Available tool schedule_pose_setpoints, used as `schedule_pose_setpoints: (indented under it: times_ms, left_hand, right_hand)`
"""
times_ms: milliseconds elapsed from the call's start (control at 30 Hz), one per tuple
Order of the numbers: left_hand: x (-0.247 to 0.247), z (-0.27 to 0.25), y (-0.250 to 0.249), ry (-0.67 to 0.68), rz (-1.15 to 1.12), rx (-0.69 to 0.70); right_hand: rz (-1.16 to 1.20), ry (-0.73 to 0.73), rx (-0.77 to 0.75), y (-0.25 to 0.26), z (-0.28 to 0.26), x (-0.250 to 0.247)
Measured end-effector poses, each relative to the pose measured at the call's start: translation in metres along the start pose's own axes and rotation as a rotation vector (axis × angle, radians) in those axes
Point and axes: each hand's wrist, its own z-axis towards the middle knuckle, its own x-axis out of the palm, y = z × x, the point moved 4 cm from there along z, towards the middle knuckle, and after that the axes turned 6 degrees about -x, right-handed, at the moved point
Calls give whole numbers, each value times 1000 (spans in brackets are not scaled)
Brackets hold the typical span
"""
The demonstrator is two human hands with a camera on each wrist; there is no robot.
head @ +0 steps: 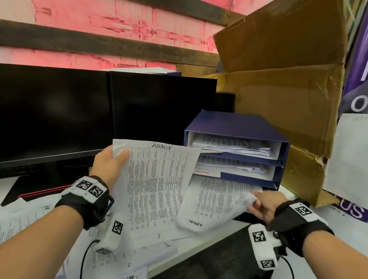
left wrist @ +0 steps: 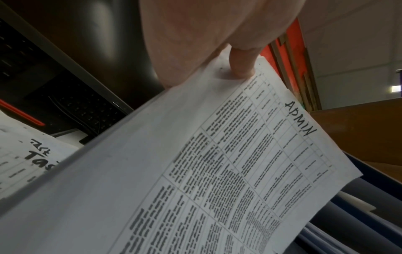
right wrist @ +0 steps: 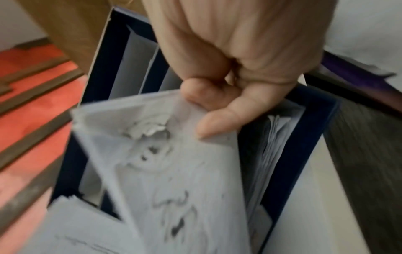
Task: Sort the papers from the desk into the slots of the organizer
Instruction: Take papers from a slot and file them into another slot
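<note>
Cluttered office worktop, red-and-timber wall behind. Front and centre, a printed sheet headed "ADMIN", raised upright and tilted so the handwritten heading faces the eye, probably for checking against the slot labels. Pinched at its upper left corner by the left hand, thumb on the printed face, fingers behind. Just beside it, a second sheet marked "ADMIN", turned upside down to the viewer, far end at or inside the mouth of the lowest slot, near end hanging out over the worktop; gripped at its crumpled right edge by the right hand, thumb and curled fingers closed on the paper, seemingly to steer it in flat. Blue three-tier organizer behind, upper two slots already holding stacks, a red "ADMIN" tag on the divider above the lowest slot. Loose papers spread under the left forearm, awaiting sorting. Further out, two dark monitors at left, a battered cardboard box at right.
</note>
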Motion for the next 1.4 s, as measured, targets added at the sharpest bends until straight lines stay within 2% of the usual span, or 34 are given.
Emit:
schedule_pose_setpoints:
  times_ms: [100, 200, 300, 367, 433, 533, 633, 700, 733, 800, 900, 967, 1067, 1133, 1300, 1400]
  left_hand:
    - [1, -1, -1, -10, 2, 5]
    - [0, -1, 0, -17, 14, 12]
    - [0, -2, 0, -11, 23, 18]
    - [1, -3, 1, -8, 29, 19]
    - [1, -5, 0, 1, 24, 19]
    - [1, -7, -1, 10, 14, 18]
    - [1, -7, -1, 17, 12, 16]
    - [1, -7, 0, 15, 14, 12]
    - [1, -8, 0, 13, 15, 9]
    - [2, -8, 0, 12, 11, 3]
    - [2, -9, -2, 20, 7, 4]
    - [1, -11, -3, 21, 11, 7]
    - [2, -14, -4, 28, 20, 24]
    - [2, -15, -5, 32, 19, 33]
    - [3, -15, -6, 24, 16, 34]
    - [2, -15, -6, 30, 8, 28]
  right_hand:
    - [199, -17, -31, -1, 2, 3]
    - [295, 61, -20, -4, -5, 3]
    - [105, 185, 49, -11, -8, 3]
    - [-176, 158, -18, -10, -7, 4]
    - [-283, 87, -104, -5, -5, 4]
    - [-43, 123, -143, -5, 0, 6]
    - [305, 87, -109, -10, 2, 11]
    - [431, 141, -52, -7, -9, 14]
    - [436, 205, -11, -4, -18, 15]
    - [259, 313, 76, -2, -34, 14]
    - [51, 372, 175, -5, -40, 14]
    - [45, 356, 220, -6, -34, 16]
    - [21, 302, 165, -5, -21, 14]
    - [50, 241, 104, -7, -15, 13]
    - [323, 114, 57, -10, -18, 11]
    - [330, 268, 146, -7, -32, 14]
